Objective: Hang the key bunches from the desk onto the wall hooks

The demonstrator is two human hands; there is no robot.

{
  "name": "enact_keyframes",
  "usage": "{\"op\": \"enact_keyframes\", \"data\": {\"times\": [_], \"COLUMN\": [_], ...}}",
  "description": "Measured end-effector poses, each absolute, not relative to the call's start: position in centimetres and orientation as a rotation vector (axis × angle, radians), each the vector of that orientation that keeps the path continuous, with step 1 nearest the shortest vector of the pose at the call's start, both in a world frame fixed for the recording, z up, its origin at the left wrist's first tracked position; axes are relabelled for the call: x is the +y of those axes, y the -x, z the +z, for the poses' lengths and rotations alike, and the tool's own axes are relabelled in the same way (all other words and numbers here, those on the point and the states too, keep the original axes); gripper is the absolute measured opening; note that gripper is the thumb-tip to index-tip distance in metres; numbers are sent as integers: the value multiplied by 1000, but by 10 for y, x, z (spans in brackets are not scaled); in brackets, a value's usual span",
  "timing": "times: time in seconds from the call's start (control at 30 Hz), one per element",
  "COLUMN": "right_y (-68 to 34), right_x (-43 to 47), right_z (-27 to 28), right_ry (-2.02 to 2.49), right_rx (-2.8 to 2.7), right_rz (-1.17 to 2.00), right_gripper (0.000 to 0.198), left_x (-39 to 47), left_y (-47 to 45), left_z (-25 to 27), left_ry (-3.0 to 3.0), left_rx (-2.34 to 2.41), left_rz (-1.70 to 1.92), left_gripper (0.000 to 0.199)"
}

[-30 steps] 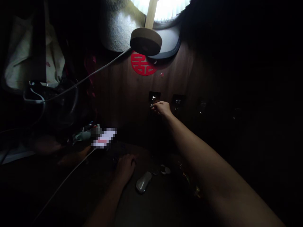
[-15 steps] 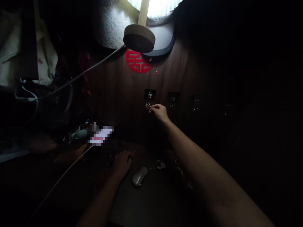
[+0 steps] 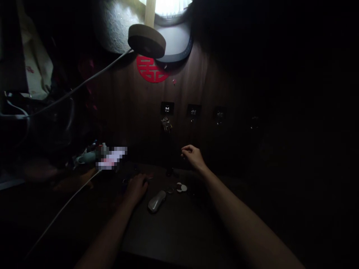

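In the head view, a bunch of keys (image 3: pixel 166 124) hangs by its ring from the leftmost wall hook (image 3: pixel 167 108). My right hand (image 3: pixel 193 157) is in the air below and right of the keys, apart from them, its fingers loosely curled with nothing visible between them. My left hand (image 3: pixel 137 186) lies on the dark table, fingers resting down, beside a thin shiny piece (image 3: pixel 150 178); what lies under the palm is hidden. Right of it are a grey oval fob-like object (image 3: pixel 156 201), a metal ring (image 3: pixel 170 190) and a white rounded trinket (image 3: pixel 181 187).
More hooks (image 3: pixel 193 111) line the wall to the right. A lit lamp with a round wooden base (image 3: pixel 147 41), a cap (image 3: pixel 175 41) and a red paper-cut (image 3: pixel 153 71) are above. A lit phone (image 3: pixel 112 158) on a white cable (image 3: pixel 70 213) lies left; bags hang far left.
My right hand has let go of the keys and drawn back down and right; the keys now hang from the hook. My left hand stays on the table. The view has shifted slightly.
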State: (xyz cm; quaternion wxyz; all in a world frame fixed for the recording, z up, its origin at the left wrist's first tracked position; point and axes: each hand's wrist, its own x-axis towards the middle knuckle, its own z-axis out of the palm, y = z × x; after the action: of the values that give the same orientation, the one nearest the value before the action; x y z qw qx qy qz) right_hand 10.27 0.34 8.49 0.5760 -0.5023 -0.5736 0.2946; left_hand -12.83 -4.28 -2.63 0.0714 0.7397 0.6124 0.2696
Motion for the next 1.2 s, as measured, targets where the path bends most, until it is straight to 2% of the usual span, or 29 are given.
{"op": "enact_keyframes", "data": {"times": [0.13, 0.6, 0.93, 1.03, 1.2], "right_y": [-125, -197, -212, -209, -208], "right_x": [-10, -46, -41, -41, -41], "right_z": [63, -12, -30, -33, -37], "right_ry": [1219, 1340, 1336, 1355, 1388], "right_rx": [-1307, -1118, -1132, -1195, -1289], "right_rz": [722, 607, 514, 495, 413], "right_gripper": [5, 27, 26, 22, 20], "left_x": [-43, -41, -49, -49, -34], "left_y": [128, 129, 125, 115, 91], "left_z": [-28, -32, -20, -12, -8], "left_ry": [-2250, -2305, -2359, -2356, -2355], "left_rx": [1819, 1790, 1707, 1692, 1557], "left_rz": [843, 901, 1267, 1200, 857], "left_gripper": [20, 18, 21, 23, 36]}}
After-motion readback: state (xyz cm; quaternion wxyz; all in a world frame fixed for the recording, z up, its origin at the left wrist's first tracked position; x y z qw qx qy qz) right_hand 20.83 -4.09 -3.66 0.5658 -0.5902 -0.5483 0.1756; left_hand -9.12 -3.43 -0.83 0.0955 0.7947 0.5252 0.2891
